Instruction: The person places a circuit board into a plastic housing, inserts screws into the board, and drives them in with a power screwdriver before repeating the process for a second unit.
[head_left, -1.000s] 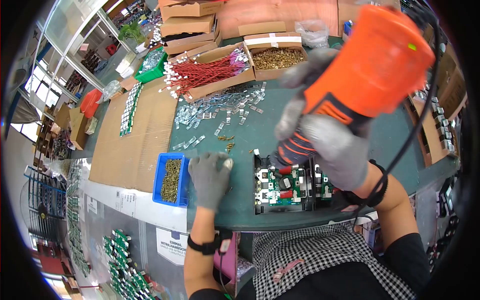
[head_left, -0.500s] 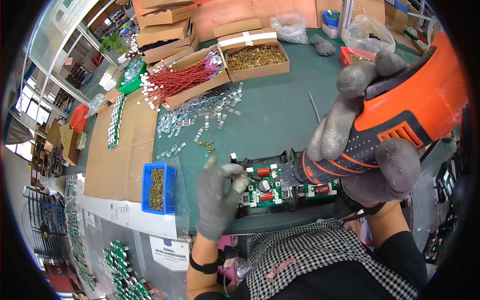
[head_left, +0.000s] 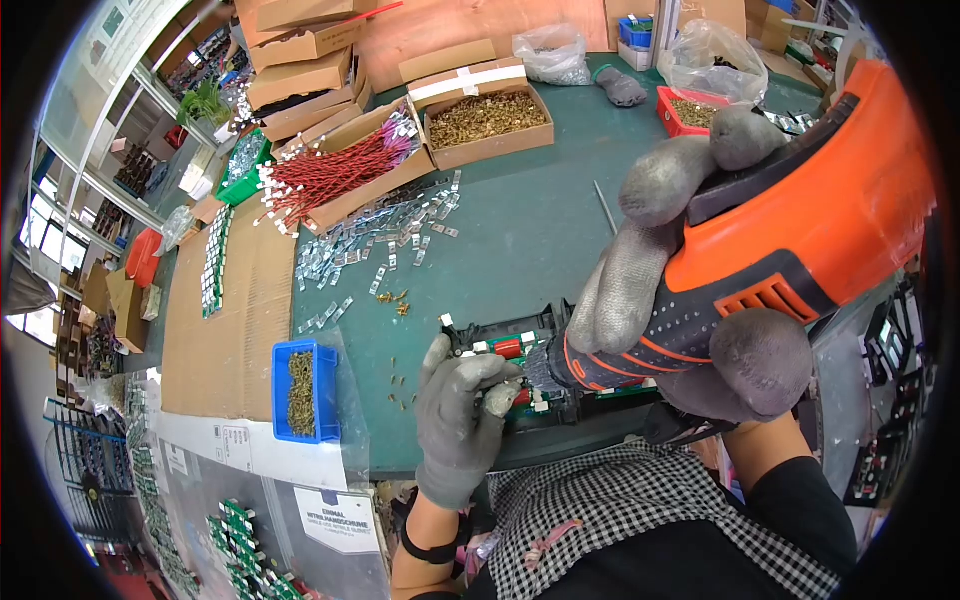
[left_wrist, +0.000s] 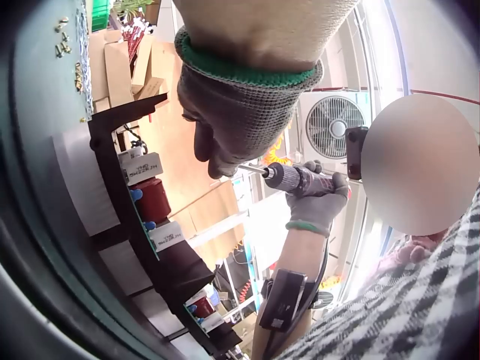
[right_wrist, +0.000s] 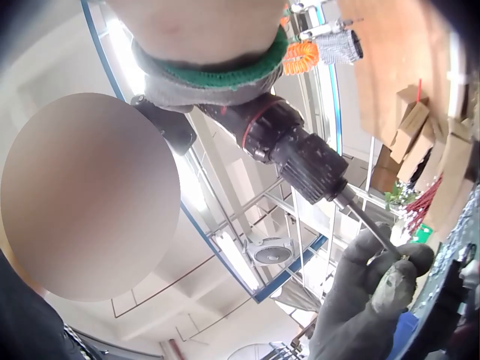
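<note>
My gloved right hand [head_left: 635, 285] grips an orange-and-black power drill [head_left: 810, 215], its chuck pointing left over a black housing [head_left: 550, 322]. Inside the housing are green circuit boards with red components [head_left: 508, 349]; both hands and the drill partly cover them. My gloved left hand [head_left: 455, 430] is at the housing's left end, thumb and fingers pinched together. In the right wrist view, those fingers meet at the tip of the long drill bit [right_wrist: 371, 225]. They pinch a small brass-coloured screw [right_wrist: 406, 258] there, mostly hidden by the fingertips.
A blue bin of screws [head_left: 278, 390] stands left of my left hand, with loose screws [head_left: 403, 308] nearby. Metal clips [head_left: 340, 250] lie scattered farther back. Boxes of red wires [head_left: 425, 160] and brass parts [head_left: 545, 135] stand behind them. A thin rod [head_left: 605, 205] lies mid-table.
My left hand has moved right, from beside the blue bin to the drill bit's tip. The drill has come down and tilted flatter over the housing. The head view has shifted too.
</note>
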